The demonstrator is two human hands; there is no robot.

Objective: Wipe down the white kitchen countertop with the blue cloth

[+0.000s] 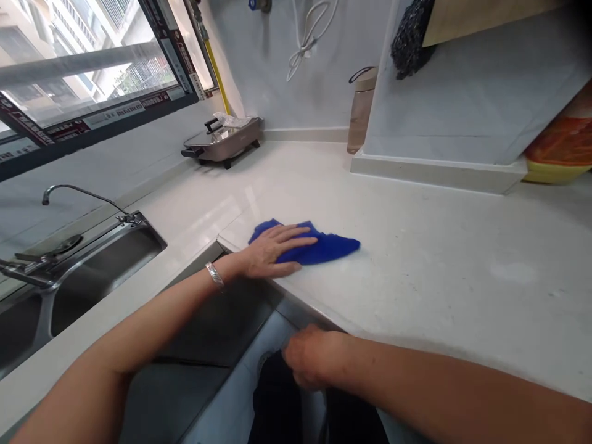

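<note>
Along the near edge of the glossy white countertop (416, 246), a rumpled royal-blue cloth (337, 246) lies; the bare left hand (271, 251) rests palm-down on it, fingers extended; the right hand (314, 357), nearer, curls loosely closed; whether it holds anything, I cannot tell.

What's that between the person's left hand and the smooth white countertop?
A deep-blue, irregularly spread cloth lies between the left hand and the smooth white countertop, as the head view shows.

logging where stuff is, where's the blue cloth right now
Near the middle of the head view, the cloth lies under the left hand on the counter, right of the sink.
</note>
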